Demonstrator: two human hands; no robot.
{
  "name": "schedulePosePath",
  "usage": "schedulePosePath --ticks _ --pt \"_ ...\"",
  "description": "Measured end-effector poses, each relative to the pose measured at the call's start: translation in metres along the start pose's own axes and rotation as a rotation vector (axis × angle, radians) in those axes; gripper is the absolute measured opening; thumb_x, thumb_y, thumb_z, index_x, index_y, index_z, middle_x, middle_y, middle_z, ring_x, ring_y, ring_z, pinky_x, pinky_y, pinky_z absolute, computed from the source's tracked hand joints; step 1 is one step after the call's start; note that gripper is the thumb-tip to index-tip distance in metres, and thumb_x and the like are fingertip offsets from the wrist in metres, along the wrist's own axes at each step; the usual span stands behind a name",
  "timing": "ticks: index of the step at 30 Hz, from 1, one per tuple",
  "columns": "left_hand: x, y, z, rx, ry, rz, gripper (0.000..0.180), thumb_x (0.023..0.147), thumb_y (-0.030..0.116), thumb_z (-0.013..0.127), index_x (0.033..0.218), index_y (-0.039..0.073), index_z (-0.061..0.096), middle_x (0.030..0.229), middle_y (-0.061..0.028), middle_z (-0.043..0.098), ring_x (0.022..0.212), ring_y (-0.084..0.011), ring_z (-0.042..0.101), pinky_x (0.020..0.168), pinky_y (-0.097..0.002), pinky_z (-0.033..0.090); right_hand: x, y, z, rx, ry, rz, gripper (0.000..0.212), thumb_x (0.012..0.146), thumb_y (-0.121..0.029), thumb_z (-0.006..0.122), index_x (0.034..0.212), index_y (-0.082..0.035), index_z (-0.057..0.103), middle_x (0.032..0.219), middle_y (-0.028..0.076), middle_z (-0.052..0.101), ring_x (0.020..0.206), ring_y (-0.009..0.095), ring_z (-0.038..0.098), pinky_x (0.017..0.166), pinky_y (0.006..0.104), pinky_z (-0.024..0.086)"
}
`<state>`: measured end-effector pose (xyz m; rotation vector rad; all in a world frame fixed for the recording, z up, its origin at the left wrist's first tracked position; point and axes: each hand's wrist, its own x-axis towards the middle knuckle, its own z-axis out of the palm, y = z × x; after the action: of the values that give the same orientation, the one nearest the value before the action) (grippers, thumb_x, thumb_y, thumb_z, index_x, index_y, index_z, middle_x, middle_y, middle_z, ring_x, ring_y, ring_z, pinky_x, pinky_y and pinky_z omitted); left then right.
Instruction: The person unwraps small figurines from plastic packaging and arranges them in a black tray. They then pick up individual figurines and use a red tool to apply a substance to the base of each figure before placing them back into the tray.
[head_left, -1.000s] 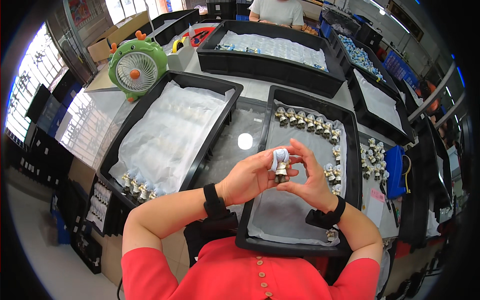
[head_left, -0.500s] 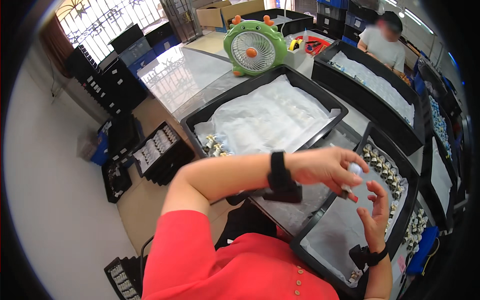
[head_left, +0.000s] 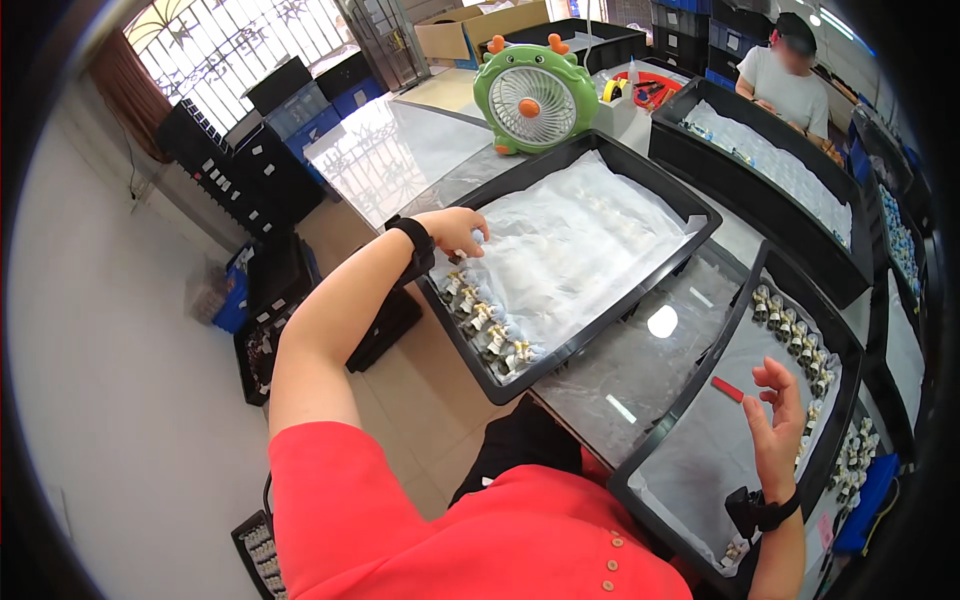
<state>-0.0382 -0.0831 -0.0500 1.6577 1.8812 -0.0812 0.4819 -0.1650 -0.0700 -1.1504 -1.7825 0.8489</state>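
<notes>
Black trays (head_left: pixel 700 215) hold white wrap (head_left: pixel 580 250) and silver-and-brass fittings (head_left: pixel 485 325), a small red strip (head_left: pixel 727 389) lies on the grey liner (head_left: pixel 700 450), the fan (head_left: pixel 530 95) is green with orange horns and hub, and the sleeve (head_left: pixel 420 510) is red, wristbands (head_left: pixel 415 245) black.

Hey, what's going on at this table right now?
A person in a red top reaches their left hand into a black plastic tray lined with white sheeting, at a row of small metal fittings along its near edge. Their right hand hovers open and empty over a second black tray. Another person works farther back.
</notes>
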Motion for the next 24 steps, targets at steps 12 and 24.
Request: schedulePosePath --ticks 12,24 --pt "0.008 -0.024 0.007 0.283 -0.204 -0.13 0.057 0.069 0.016 0.074 0.12 0.004 0.056 0.081 -0.011 0.066 0.068 -0.0203 0.065 0.057 -0.0332 0.052 0.002 0.008 0.006 -0.088 -0.042 -0.007 0.032 0.08 -0.002 0.063 0.112 -0.002 0.059 0.093 0.007 0.065 0.09 0.016 0.059 0.08 0.0288 0.044" --pt "0.005 -0.018 0.005 0.276 -0.215 -0.188 0.056 0.069 0.008 0.072 0.12 0.007 0.049 0.08 -0.0094 0.066 0.068 -0.0173 0.067 0.056 -0.031 0.052 0.003 0.011 0.006 -0.142 -0.125 -0.007 0.024 0.083 -0.003 0.062 0.107 0.0 0.061 0.089 0.006 0.066 0.083 0.013 0.059 0.079 0.027 0.045"
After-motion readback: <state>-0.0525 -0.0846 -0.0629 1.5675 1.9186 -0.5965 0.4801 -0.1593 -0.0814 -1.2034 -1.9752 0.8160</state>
